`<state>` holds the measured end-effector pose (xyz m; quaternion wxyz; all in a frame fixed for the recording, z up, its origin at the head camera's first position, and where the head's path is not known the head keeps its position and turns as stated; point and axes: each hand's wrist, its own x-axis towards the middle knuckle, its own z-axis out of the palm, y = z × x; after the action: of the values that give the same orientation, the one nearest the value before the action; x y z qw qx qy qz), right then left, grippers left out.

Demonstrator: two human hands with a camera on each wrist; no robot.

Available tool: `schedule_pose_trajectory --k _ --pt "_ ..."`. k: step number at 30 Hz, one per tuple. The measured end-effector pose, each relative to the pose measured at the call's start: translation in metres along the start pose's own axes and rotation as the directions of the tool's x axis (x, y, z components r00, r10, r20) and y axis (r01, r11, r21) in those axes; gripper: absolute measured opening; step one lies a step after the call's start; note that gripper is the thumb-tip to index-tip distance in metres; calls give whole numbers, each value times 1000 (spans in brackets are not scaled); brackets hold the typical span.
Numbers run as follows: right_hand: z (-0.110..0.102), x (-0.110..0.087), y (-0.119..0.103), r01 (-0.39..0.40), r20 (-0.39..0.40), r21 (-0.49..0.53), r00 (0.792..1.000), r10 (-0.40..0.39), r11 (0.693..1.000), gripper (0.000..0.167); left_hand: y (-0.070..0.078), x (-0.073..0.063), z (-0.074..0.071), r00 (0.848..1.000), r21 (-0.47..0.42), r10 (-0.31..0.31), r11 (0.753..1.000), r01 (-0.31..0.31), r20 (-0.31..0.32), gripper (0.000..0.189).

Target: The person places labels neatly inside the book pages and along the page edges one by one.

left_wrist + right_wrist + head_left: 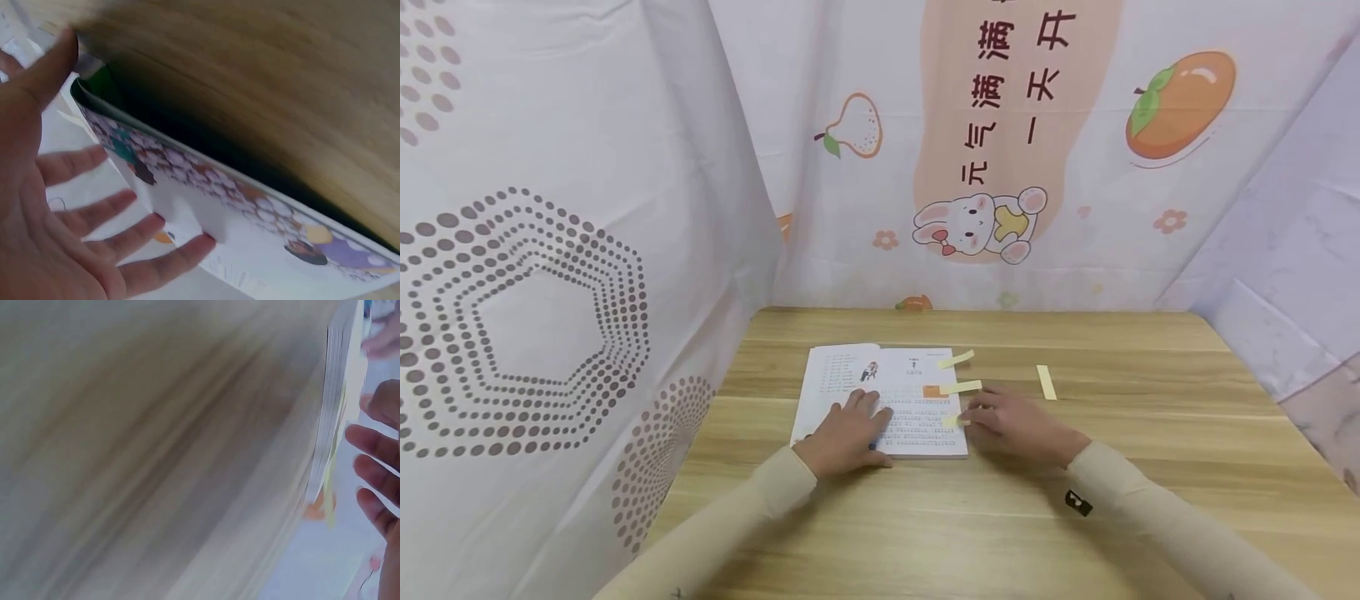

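Observation:
An open book (917, 367) lies on the wooden table, with printed text and small drawings on its pages. My left hand (847, 429) rests spread over the lower middle of the pages, its thumb near the bottom edge. In the left wrist view its fingers (150, 269) are stretched out beside the book's colourful cover (206, 187). At the right page's outer edge, my right hand (1018, 423) has curled fingers and pinches the end of a pale yellow sticky strip (951, 422). Two more yellow strips jut from that edge higher up, the lower one beside an orange patch (931, 391).
Another loose yellow strip (1046, 382) lies on the table (1150, 392) to the right of the book. A patterned curtain (850, 217) hangs behind the table's back edge, and a white dotted cloth (542, 308) hangs along the left.

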<state>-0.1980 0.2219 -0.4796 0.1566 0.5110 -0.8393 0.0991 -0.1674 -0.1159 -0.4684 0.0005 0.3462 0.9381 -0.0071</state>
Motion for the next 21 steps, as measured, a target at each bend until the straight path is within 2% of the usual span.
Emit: schedule_pose_trajectory --k 5,9,15,21 --pt "-7 -17 21 -34 -124 -16 992 31 999 15 4 2 -3 999 -22 -29 999 28 -29 71" --pt "-10 -32 38 -57 -182 -36 982 50 998 17 4 2 -6 999 -41 -29 999 27 -41 64" --pt "-15 -53 59 -103 -221 -26 971 95 994 20 4 1 -10 998 -62 -23 998 20 -54 57" --pt "-15 -76 75 -178 -211 -52 964 164 983 18 6 2 -10 999 -79 -38 996 36 -21 50"
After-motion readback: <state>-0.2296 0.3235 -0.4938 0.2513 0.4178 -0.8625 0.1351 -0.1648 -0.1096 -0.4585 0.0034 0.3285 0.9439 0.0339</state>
